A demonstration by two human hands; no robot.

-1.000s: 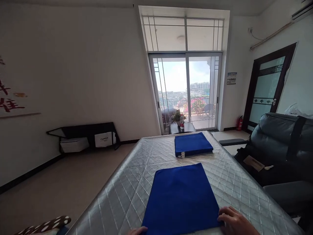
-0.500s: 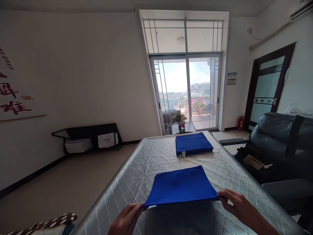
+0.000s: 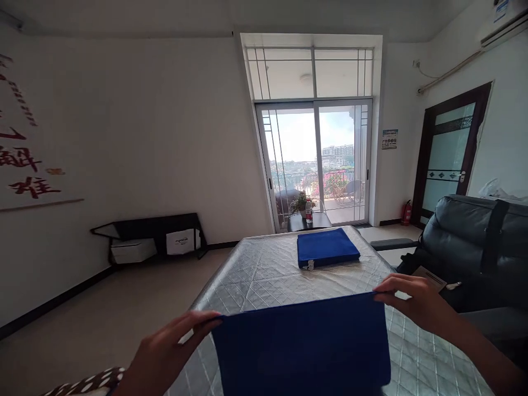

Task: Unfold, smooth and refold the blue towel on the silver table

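A dark blue fabric sheet (image 3: 303, 346) hangs down in front of me, its top edge stretched between both hands. My left hand (image 3: 177, 335) pinches the upper left corner between thumb and fingers. At the upper right corner my right hand (image 3: 412, 300) grips the same edge. The lower part of the sheet runs out of view at the bottom. Farther back, a flat folded blue fabric stack (image 3: 328, 246) with a small white tag lies on the silver quilted cover (image 3: 264, 283).
A black armchair (image 3: 466, 247) holding a dark bag stands close on the right. Beyond the covered surface is a small dark table (image 3: 317, 221) with a plant and a bottle (image 3: 309, 210). Brown dotted fabric (image 3: 97, 382) shows at lower left.
Both hands have risen and lifted the near edge of the blue sheet, so it now hangs down instead of slanting away over the cover. The view has tilted up slightly.
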